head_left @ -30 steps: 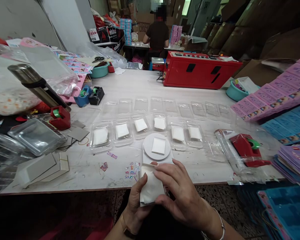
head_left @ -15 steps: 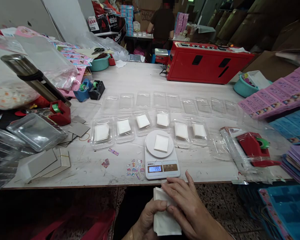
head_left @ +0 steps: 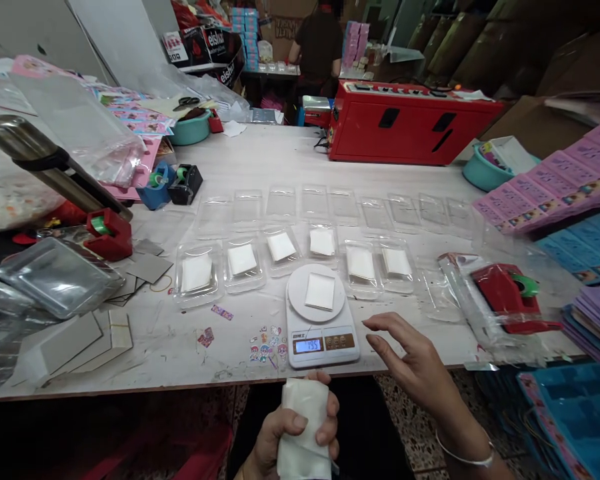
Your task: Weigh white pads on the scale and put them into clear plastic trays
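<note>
– See any number near the hands?
– Read 195 on the lit display (head_left: 308,345) of the white scale (head_left: 325,325), just ahead of the left hand (head_left: 270,438), left of the right hand (head_left: 414,357). Can't confirm a decimal point.
– Find a brand?
– Make out "eishu" in white on the upper black box (head_left: 200,44), far ahead and left of both hands, and again on the lower box (head_left: 229,71).
– Anything straight ahead?
– Only dark capitals on brown cardboard (head_left: 288,29), too blurred to read surely.
</note>
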`<state>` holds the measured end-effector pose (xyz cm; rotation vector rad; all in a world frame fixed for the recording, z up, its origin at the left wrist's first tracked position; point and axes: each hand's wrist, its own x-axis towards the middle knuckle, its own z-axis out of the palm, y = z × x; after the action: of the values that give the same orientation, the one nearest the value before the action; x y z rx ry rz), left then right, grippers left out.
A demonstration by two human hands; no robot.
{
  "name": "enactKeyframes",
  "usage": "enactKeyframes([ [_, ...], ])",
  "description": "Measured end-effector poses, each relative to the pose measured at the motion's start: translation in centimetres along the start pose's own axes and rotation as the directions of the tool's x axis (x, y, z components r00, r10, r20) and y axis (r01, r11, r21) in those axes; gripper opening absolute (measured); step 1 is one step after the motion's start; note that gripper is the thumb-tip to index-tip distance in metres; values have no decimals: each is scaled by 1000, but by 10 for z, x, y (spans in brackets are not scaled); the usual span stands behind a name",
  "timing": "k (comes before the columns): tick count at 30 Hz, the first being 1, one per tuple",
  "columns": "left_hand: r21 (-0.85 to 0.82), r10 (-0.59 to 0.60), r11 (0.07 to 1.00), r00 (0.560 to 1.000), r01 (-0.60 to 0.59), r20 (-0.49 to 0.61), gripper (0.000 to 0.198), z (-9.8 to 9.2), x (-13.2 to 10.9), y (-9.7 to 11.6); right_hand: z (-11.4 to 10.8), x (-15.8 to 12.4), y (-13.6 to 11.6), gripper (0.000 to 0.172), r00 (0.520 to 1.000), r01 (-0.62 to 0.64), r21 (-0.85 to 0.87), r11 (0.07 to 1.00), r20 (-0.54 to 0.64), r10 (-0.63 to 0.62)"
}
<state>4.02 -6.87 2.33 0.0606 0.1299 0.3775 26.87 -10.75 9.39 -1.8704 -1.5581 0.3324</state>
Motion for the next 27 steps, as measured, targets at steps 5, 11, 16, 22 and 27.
enactKeyframes([
  [5,-17,63,998,998,-63,22,56,7,8,22,14,39,9,22,999,38,-140,989,38,-33],
  [11,-42,53,998,999,-53,11,67,23,34,50,30,102,19,28,970,-24,-262,965,228,86],
  [16,-42,50,998,997,-53,-60,82,30,65,60,41,136,17,20,903,-51,-365,930,381,199],
  [22,-35,72,996,987,-78,-144,79,20,88,60,47,150,13,19,874,-53,-408,911,422,240],
  [27,18,92,996,985,-91,-149,76,15,89,57,47,151,6,20,843,-59,-416,907,466,268],
])
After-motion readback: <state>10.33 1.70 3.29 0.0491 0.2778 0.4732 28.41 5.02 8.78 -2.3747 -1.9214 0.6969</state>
